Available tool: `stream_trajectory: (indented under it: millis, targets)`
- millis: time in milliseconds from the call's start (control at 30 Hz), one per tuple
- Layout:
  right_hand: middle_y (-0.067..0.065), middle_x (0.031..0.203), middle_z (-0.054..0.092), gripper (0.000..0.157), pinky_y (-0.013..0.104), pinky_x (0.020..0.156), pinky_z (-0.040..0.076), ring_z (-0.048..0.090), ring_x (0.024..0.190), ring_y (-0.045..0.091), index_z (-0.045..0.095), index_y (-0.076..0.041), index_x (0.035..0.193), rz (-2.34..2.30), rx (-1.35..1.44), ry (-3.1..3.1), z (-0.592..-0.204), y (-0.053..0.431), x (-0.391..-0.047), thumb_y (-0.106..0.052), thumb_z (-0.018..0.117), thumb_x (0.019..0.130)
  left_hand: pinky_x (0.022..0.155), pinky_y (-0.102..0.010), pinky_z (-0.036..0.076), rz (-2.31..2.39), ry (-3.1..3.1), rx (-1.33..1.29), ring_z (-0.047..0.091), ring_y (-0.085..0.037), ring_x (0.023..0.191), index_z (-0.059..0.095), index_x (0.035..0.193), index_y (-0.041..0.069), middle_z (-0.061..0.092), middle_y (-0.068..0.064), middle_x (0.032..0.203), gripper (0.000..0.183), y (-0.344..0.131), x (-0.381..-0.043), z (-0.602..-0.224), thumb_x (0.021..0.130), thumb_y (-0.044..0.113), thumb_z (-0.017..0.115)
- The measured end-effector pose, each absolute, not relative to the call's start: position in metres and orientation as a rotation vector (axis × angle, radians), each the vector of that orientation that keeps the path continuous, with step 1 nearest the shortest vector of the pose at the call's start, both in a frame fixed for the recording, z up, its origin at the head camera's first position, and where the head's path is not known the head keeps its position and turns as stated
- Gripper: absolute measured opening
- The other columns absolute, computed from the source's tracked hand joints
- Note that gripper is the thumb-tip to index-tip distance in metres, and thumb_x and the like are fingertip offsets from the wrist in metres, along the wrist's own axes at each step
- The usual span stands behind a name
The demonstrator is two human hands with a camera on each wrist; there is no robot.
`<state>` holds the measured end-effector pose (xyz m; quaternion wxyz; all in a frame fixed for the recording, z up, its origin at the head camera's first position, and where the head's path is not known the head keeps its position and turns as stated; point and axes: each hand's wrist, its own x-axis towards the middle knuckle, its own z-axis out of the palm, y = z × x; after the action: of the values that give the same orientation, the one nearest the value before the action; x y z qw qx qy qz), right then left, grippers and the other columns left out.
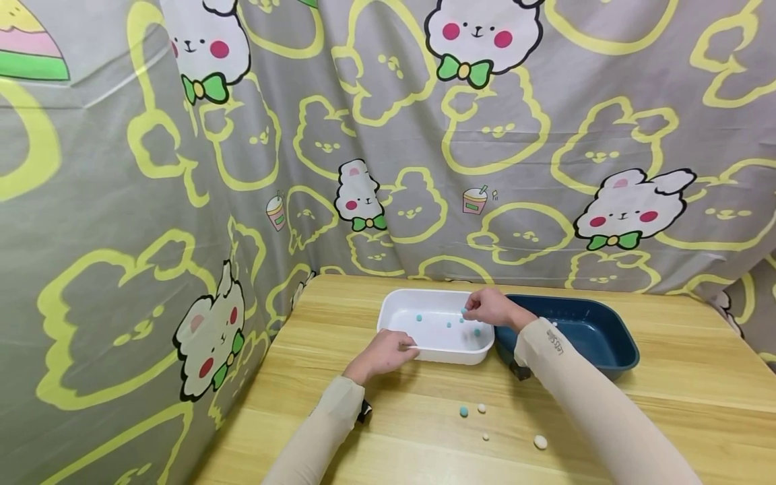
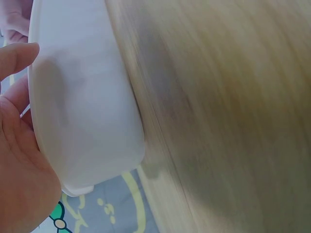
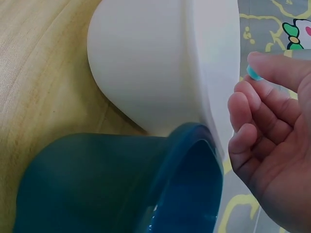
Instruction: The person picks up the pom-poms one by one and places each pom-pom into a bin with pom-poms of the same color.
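Observation:
A white basin [image 1: 445, 355] stands on the table with several small light-blue balls scattered inside, one of them a ball [image 1: 419, 318] toward its left end. My right hand [image 1: 490, 308] is above the basin's right part. Between its thumb and index finger it pinches a small light-blue ball [image 3: 253, 73], and the other fingers are curled. My left hand [image 1: 384, 353] holds the white basin's near rim at the left, thumb [image 2: 22, 57] on the near side and fingers reaching over the edge. Part of those fingers is hidden by the rim.
Right of the white basin, touching or nearly so, is a dark blue basin [image 1: 606, 323], partly covered by my right forearm; a small white piece shows inside. On the table [image 1: 339, 303] nearer me lie a blue ball [image 1: 463, 411] and several white ones, the largest a white ball [image 1: 540, 442]. A patterned curtain [image 1: 412, 135] hangs behind.

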<state>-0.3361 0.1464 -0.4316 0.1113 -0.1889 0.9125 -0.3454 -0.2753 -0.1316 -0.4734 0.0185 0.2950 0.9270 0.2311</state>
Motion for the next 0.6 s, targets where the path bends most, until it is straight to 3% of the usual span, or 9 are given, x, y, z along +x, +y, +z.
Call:
stream_trajectory:
  millis: [600]
  targets:
    - [0.003,0.079,0.062,0.01,0.031,0.066,0.046,0.053,0.072,0.018,0.069,-0.003,0.091,-0.983,-0.513,2.715,-0.439,0.144,-0.347,-0.012,0.067,0.087,0.073,-0.022,0.043,0.732,2.866,0.897,0.053,-0.003,0.071,0.073,0.088,0.016,0.062,0.012,0.078,0.018,-0.131,-0.275,-0.474,0.091,0.028,0.06]
